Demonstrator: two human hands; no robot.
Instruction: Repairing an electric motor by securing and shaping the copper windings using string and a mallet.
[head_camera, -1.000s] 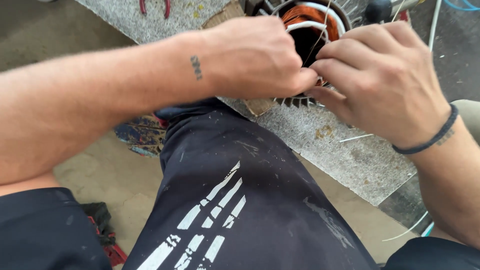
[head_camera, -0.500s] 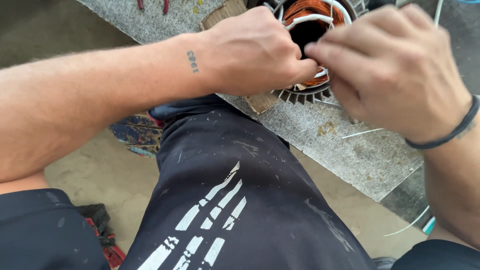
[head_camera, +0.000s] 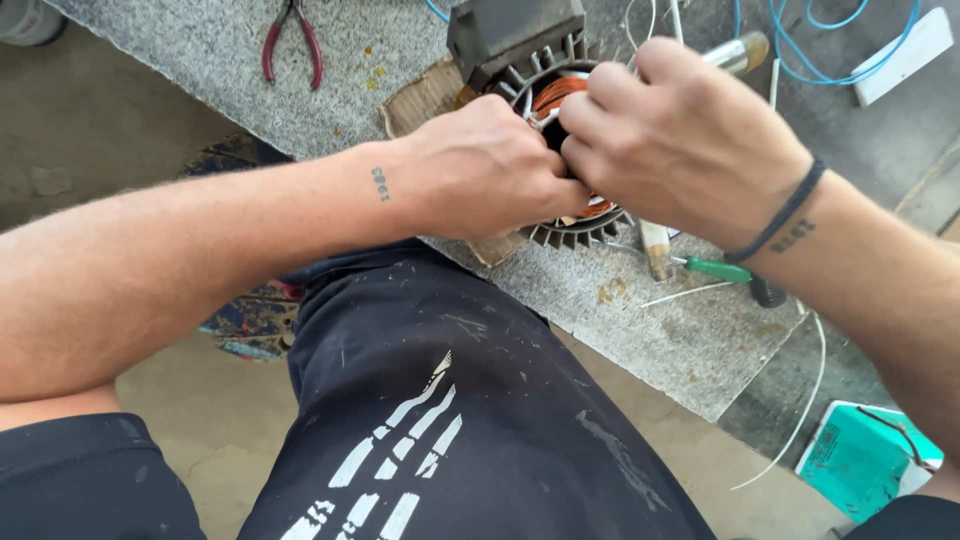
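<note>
Both hands (head_camera: 490, 170) (head_camera: 680, 150) cover finned motor stator (head_camera: 575, 225).

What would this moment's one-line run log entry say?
left hand: on finned motor stator | right hand: fingers at copper winding | surface: granite slab | nearby: red pliers, green screwdriver

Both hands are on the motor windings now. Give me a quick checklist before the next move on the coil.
1. Left hand steadying the finned motor housing: ok, it rests against it.
2. Right hand at the copper windings: ok, fingers over the opening.
3. What the fingertips pinch: cannot tell, hidden by the hands.
4. Housing seated on the stone slab: ok, on cardboard.
5. Green-handled screwdriver within reach: ok, beside the housing.
6. Red pliers: ok, on the slab, farther off.
</note>
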